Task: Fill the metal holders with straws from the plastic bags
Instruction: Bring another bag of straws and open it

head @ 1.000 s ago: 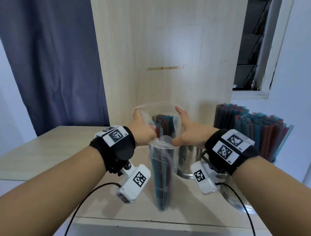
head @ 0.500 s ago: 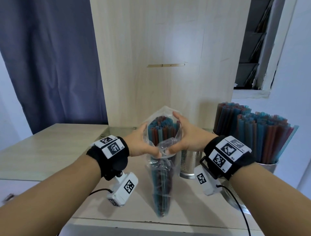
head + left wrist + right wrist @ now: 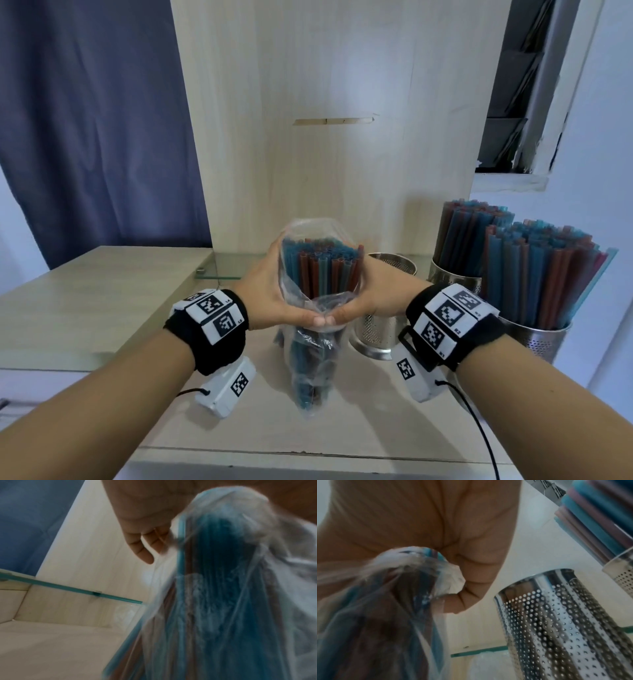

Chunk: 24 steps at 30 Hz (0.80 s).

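A clear plastic bag (image 3: 313, 363) full of blue and red straws (image 3: 322, 270) stands upright on the wooden counter (image 3: 85, 308). My left hand (image 3: 270, 294) and right hand (image 3: 373, 291) wrap around its upper part from both sides, thumbs meeting at the front, and the plastic is bunched down so the straw tops stick out. The left wrist view shows the bag (image 3: 223, 601) blurred beside my fingers (image 3: 145, 545). An empty perforated metal holder (image 3: 380, 329) stands just right of the bag, seen close in the right wrist view as the holder (image 3: 556, 622).
Two metal holders packed with straws stand at the right: one (image 3: 455, 281) behind, one (image 3: 537, 335) nearer. A tall wooden panel (image 3: 325, 120) rises behind the bag. A glass shelf edge (image 3: 68, 588) runs low at the back. Cables trail from both wrist cameras.
Both hands slid down the bag and pushed the plastic down, so the straw tops now stand exposed above my fingers. The bag has stayed in place on the counter.
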Each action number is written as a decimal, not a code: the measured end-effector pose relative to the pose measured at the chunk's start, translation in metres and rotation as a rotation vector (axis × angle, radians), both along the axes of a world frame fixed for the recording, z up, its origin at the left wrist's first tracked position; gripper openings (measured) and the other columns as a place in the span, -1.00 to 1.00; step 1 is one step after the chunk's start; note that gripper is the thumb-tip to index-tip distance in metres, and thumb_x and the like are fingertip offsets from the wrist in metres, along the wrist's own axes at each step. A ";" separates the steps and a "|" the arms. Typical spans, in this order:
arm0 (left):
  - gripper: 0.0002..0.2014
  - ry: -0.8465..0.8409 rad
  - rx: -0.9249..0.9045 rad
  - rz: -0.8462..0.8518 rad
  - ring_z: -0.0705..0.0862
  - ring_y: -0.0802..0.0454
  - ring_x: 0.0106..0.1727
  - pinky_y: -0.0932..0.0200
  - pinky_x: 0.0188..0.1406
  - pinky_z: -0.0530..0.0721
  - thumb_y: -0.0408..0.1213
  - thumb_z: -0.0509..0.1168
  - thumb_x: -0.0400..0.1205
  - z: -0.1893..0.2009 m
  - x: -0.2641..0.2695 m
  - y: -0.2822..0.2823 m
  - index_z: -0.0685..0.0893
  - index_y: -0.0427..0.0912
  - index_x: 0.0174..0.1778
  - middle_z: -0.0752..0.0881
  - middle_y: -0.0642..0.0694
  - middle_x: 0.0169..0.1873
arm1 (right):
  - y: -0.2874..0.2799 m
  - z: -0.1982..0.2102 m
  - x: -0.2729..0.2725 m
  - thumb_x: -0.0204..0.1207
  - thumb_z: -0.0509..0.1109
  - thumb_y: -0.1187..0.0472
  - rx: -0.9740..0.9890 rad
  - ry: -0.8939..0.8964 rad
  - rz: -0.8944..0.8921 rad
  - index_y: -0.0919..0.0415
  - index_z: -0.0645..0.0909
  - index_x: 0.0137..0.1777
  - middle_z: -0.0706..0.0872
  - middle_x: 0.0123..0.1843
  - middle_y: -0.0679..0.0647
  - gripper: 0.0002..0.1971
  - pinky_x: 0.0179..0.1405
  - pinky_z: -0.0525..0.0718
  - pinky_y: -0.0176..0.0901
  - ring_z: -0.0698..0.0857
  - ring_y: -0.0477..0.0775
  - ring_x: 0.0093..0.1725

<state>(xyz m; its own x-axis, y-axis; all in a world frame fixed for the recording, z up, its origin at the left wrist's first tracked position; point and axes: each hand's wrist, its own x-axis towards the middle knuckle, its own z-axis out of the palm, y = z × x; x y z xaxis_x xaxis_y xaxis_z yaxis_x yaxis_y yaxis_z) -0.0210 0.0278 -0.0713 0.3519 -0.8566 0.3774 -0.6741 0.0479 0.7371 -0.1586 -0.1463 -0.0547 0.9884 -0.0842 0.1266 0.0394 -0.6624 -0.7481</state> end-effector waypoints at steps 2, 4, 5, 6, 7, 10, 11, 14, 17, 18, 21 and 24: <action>-0.08 -0.076 0.109 -0.037 0.69 0.17 0.26 0.08 0.28 0.68 -0.07 0.76 0.14 -0.003 0.001 0.000 0.49 0.07 0.41 0.73 0.08 0.19 | 0.000 -0.004 0.003 0.16 0.79 0.21 -0.018 0.064 0.028 0.04 0.46 0.51 0.76 0.23 -0.16 -0.10 0.24 0.61 -0.45 0.70 -0.30 0.21; -0.13 -0.186 0.251 0.042 0.64 0.14 0.26 0.06 0.30 0.65 0.28 0.67 0.06 -0.012 0.002 0.003 0.58 0.17 0.30 0.69 0.12 0.17 | 0.002 -0.011 0.009 0.07 0.83 0.12 -0.033 0.054 0.006 0.02 0.40 0.53 0.73 0.26 -0.17 0.01 0.34 0.61 -0.33 0.68 -0.26 0.27; -0.01 -0.264 0.316 0.156 0.52 0.09 0.34 -0.01 0.40 0.56 0.50 0.54 -0.04 -0.016 0.003 0.005 0.54 0.21 0.33 0.56 0.12 0.25 | 0.002 -0.015 0.012 0.00 0.85 0.03 -0.053 0.013 -0.022 -0.01 0.36 0.54 0.69 0.30 -0.16 0.08 0.40 0.61 -0.21 0.66 -0.20 0.31; 0.13 -0.341 0.342 0.276 0.37 0.05 0.41 -0.05 0.49 0.44 0.61 0.43 -0.12 -0.020 0.002 0.008 0.47 0.22 0.40 0.39 0.11 0.31 | 0.004 -0.018 0.014 -0.07 0.86 -0.07 -0.081 -0.024 -0.051 -0.06 0.35 0.53 0.65 0.34 -0.14 0.13 0.41 0.62 -0.12 0.65 -0.13 0.34; 0.24 -0.380 0.287 0.334 0.29 0.04 0.45 -0.05 0.54 0.35 0.62 0.41 -0.17 -0.023 0.003 0.009 0.38 0.21 0.48 0.29 0.11 0.35 | 0.004 -0.021 0.017 -0.14 0.85 -0.18 -0.105 -0.058 -0.066 -0.10 0.36 0.51 0.61 0.37 -0.11 0.16 0.40 0.64 -0.04 0.64 -0.08 0.35; 0.26 -0.242 0.066 0.239 0.45 0.39 0.36 0.47 0.36 0.41 0.25 0.71 -0.10 -0.022 0.001 0.012 0.16 0.21 0.48 0.43 0.21 0.32 | 0.005 -0.024 0.019 -0.09 0.80 -0.25 -0.127 -0.025 -0.073 -0.11 0.47 0.46 0.64 0.33 -0.10 0.05 0.38 0.66 0.01 0.67 -0.06 0.31; 0.23 -0.197 0.077 0.191 0.48 0.53 0.27 0.60 0.24 0.41 0.10 0.76 -0.05 -0.024 0.001 0.011 0.12 0.23 0.45 0.48 0.29 0.25 | 0.006 -0.024 0.018 0.01 0.80 -0.16 -0.127 0.010 -0.052 -0.07 0.52 0.43 0.69 0.29 -0.10 -0.06 0.37 0.66 -0.03 0.70 -0.09 0.27; 0.10 -0.162 0.130 0.131 0.55 0.63 0.12 0.65 0.09 0.48 -0.09 0.78 0.06 -0.037 0.005 0.007 0.26 0.13 0.44 0.59 0.33 0.13 | 0.012 -0.019 0.013 0.24 0.75 0.11 -0.088 0.067 -0.001 0.06 0.63 0.34 0.78 0.18 -0.05 -0.36 0.29 0.68 -0.20 0.74 -0.19 0.18; 0.12 -0.116 0.123 0.139 0.56 0.60 0.13 0.66 0.03 0.50 -0.06 0.77 0.06 -0.043 0.013 0.003 0.34 -0.02 0.53 0.63 0.29 0.16 | 0.021 -0.014 0.006 0.33 0.70 0.24 0.091 -0.062 -0.043 0.05 0.52 0.33 0.73 0.18 -0.09 -0.39 0.10 0.63 -0.51 0.72 -0.38 0.08; 0.15 -0.128 0.122 0.146 0.56 0.57 0.17 0.60 0.10 0.54 0.01 0.76 0.05 -0.043 0.016 0.001 0.33 -0.01 0.55 0.61 0.30 0.20 | 0.024 -0.015 0.006 0.32 0.70 0.19 0.164 -0.127 -0.093 0.12 0.41 0.48 0.67 0.28 -0.10 -0.24 0.15 0.60 -0.51 0.69 -0.40 0.14; 0.22 -0.196 0.099 0.204 0.55 0.32 0.32 0.25 0.33 0.61 0.17 0.71 0.01 -0.045 0.025 -0.005 0.24 0.09 0.57 0.52 0.17 0.34 | 0.028 -0.021 0.015 0.19 0.71 -0.09 0.248 -0.291 -0.288 0.09 -0.15 0.77 0.48 0.51 -0.10 0.32 0.50 0.49 -0.18 0.53 -0.16 0.46; 0.25 -0.305 0.157 0.323 0.41 0.08 0.38 0.04 0.40 0.55 0.26 0.61 -0.01 -0.048 0.025 -0.012 0.12 0.09 0.58 0.34 0.03 0.36 | 0.030 -0.026 0.033 0.32 0.70 -0.02 0.280 -0.355 -0.391 0.04 -0.16 0.76 0.48 0.39 -0.16 0.24 0.47 0.50 -0.17 0.51 -0.17 0.41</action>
